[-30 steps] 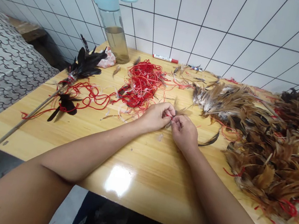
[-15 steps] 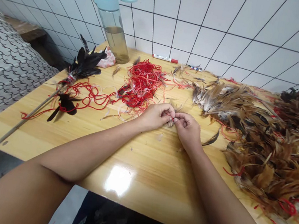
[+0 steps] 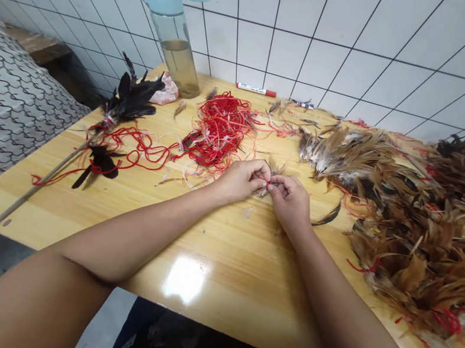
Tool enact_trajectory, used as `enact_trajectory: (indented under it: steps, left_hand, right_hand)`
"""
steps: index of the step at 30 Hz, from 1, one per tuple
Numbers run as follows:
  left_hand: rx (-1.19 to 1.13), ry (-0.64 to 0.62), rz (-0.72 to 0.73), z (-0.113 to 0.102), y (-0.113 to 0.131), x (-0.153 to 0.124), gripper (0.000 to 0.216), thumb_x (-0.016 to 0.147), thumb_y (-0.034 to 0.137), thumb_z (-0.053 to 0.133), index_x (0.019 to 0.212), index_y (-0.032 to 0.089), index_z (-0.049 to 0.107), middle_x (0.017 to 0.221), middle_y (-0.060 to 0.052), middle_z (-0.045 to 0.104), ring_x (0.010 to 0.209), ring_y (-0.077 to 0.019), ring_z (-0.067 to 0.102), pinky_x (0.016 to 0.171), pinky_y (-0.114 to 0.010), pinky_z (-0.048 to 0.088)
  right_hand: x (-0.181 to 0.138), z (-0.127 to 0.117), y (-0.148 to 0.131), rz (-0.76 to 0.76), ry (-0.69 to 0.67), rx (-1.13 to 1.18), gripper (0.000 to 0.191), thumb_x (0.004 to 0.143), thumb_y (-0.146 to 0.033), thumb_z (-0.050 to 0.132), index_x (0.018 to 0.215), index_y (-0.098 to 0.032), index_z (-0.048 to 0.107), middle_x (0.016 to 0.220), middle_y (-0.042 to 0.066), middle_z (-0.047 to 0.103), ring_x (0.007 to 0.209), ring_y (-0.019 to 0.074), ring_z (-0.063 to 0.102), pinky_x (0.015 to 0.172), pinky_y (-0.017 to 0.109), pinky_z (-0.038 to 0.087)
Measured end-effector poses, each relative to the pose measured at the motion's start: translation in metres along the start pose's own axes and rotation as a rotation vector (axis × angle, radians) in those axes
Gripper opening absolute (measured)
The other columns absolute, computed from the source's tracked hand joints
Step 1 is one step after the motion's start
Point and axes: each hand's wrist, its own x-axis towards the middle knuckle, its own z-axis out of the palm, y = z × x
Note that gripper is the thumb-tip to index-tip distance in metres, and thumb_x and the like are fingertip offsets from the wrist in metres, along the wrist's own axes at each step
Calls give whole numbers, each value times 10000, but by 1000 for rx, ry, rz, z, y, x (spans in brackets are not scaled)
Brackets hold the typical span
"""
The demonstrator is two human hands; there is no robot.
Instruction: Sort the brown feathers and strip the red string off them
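Near the middle of the wooden table (image 3: 152,220), my left hand (image 3: 244,181) and my right hand (image 3: 291,202) meet fingertip to fingertip. Both are closed in a pinch on a short piece of red string (image 3: 267,185). A small bunch of brown feathers (image 3: 277,169) shows behind and under the fingertips, partly hidden by them. Beyond my left hand lies a tangled heap of red string (image 3: 222,127). Past my right hand are a loose dark feather (image 3: 327,216) and a pile of brown feathers (image 3: 353,153).
A larger heap of brown feathers (image 3: 429,257) covers the right side. On the left, black feathers (image 3: 133,96) are tied to a long stick (image 3: 25,197) jutting past the edge. A water bottle (image 3: 178,59) and a red marker (image 3: 256,90) stand and lie by the tiled wall (image 3: 259,23).
My fingertips have shifted very slightly while keeping their pinch on the red string. The view has moved a little; everything else lies as before.
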Motion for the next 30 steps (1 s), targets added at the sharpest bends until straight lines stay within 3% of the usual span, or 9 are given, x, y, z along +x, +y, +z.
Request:
enact_trajectory:
  steps: [12, 19, 30]
  left_hand:
    - [107, -4, 33, -2, 7, 0, 32, 736, 141, 570, 763, 143, 587, 671, 26, 593, 595, -65, 499, 574, -177, 369]
    - [183, 4, 15, -5, 8, -1, 50, 759, 183, 566, 760, 149, 603, 670, 20, 611, 606, -80, 501, 586, -193, 364]
    - [354, -55, 87, -13, 15, 0, 61, 722, 113, 534, 683, 159, 544, 623, 31, 523, 605, -94, 449, 578, -215, 306]
  right_hand:
    - [-2, -1, -2, -32, -12, -45, 95, 791, -191, 526, 785, -207, 619, 817, 43, 598, 765, 193, 534, 707, 314, 413]
    - [0, -4, 3, -28, -24, -14, 105, 810, -221, 481, 808, -202, 584, 756, 34, 573, 697, 174, 516, 649, 293, 402]
    - [10, -17, 14, 139, -51, 315, 140, 770, -326, 539, 788, -188, 550, 635, -22, 524, 562, 113, 447, 561, 244, 380]
